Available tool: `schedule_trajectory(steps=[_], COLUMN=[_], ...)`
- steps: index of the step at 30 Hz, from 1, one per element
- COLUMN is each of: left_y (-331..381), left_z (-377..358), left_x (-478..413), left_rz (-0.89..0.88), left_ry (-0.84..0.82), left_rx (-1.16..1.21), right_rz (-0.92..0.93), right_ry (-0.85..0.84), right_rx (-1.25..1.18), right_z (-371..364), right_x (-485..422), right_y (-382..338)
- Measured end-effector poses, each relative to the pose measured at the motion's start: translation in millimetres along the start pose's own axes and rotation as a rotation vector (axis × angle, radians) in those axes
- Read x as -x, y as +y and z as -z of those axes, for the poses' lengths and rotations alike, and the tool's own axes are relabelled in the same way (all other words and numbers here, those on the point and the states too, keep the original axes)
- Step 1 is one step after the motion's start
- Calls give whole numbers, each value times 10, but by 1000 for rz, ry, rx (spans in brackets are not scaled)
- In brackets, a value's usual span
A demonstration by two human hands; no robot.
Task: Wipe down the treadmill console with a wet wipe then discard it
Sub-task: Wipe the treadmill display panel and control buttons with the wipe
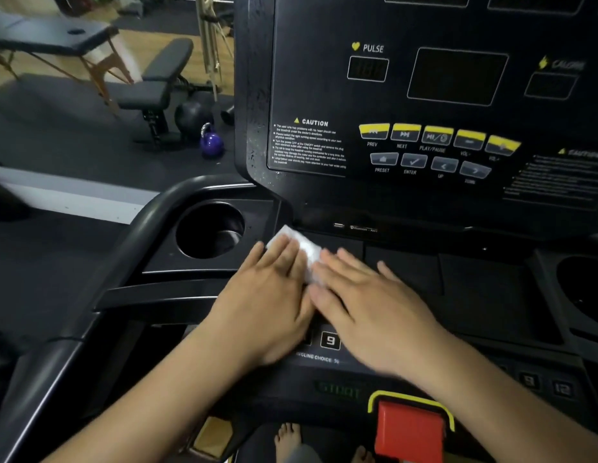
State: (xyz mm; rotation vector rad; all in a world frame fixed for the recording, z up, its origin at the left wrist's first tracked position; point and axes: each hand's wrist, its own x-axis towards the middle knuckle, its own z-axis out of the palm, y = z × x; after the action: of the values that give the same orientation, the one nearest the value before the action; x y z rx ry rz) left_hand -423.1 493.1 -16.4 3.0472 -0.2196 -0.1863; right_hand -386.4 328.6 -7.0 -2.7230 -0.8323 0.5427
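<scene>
The black treadmill console (424,202) fills the view, with dark displays and yellow buttons on its upright panel. A white wet wipe (304,248) lies flat on the lower tray, just right of the left cup holder (210,228). My left hand (270,295) and my right hand (367,302) rest side by side, palms down, fingers extended, pressing on the wipe. Most of the wipe is hidden under the fingers; only its far end and a strip between the hands show. Both hands look slightly blurred.
A red safety key block in a yellow frame (409,429) sits at the console's front edge. A second cup holder (584,289) is at the right. Beyond the left handrail (124,248) stand a weight bench (157,81), a purple kettlebell (211,142) and a massage table (57,38).
</scene>
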Motion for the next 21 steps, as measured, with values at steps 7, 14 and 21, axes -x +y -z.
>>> schedule_trajectory(steps=[7, 14, 21], left_y=[207, 294, 277], left_z=[69, -47, 28], left_x=[251, -79, -74], left_rz=[-60, -22, -31], left_ry=[-27, -10, -84], left_rx=[21, -86, -143], right_rz=[-26, -36, -4], right_ry=[-68, 110, 66], right_rx=[-29, 30, -33], right_z=[33, -62, -43], right_x=[360, 49, 123], right_y=[39, 166, 138])
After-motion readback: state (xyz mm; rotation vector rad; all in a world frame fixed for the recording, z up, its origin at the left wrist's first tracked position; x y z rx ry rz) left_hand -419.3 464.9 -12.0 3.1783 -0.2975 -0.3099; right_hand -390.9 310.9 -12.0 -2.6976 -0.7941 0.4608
